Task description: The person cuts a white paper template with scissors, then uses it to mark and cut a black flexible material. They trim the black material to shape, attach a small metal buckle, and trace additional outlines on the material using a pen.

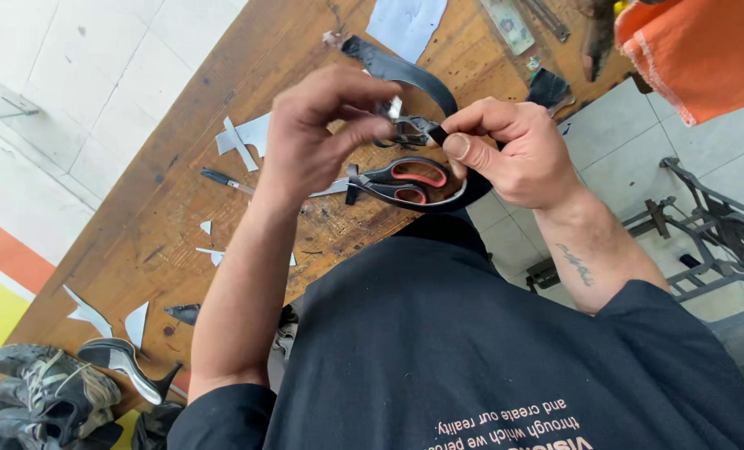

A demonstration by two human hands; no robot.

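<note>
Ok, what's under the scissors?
The scissors lie on the wooden table, their handles inside the black strap loop. The blades run under the left hand, mostly hidden.

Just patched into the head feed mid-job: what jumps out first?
Two bare hands meet mid-frame over a wooden workbench: the left hand and right hand pinch a small metal buckle on a black strap. Just below them lie black scissors with red-lined handles. Pale cut scraps scatter the bench, and worn shoes pile up bottom left.
</note>
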